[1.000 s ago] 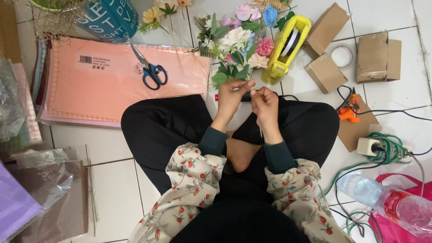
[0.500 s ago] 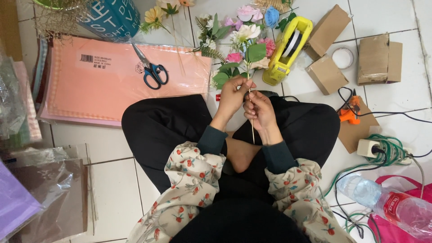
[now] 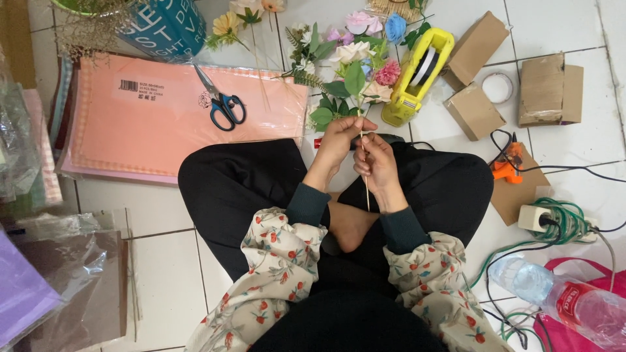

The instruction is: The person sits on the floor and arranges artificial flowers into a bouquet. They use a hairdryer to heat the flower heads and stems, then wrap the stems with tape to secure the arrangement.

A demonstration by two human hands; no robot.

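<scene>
Left hand (image 3: 339, 140): I am pinching the top of a thin wooden stick (image 3: 365, 171) just under the leaves, fingers closed tight on it, a little above the middle of the frame.
Right hand (image 3: 375, 163): I am wrapping my fingers around the same stick lower down, closed on it, touching my left hand.
Stick: it is standing nearly upright over my crossed legs, its lower end hanging free past my right wrist.
Flower stem (image 3: 352, 81): green leaves and a pale bloom are rising from the stick's top, in the upper middle.
Scissors (image 3: 222, 104): blue-handled, lying on the pink paper pack (image 3: 130, 130) in the upper left.
Tape dispenser (image 3: 417, 75): yellow, just right of the flowers.
Cardboard boxes (image 3: 541, 88): 3 are sitting in the upper right.
Glue gun (image 3: 508, 163): orange, at the right.
Water bottle (image 3: 561, 300): lying in the lower right.
</scene>
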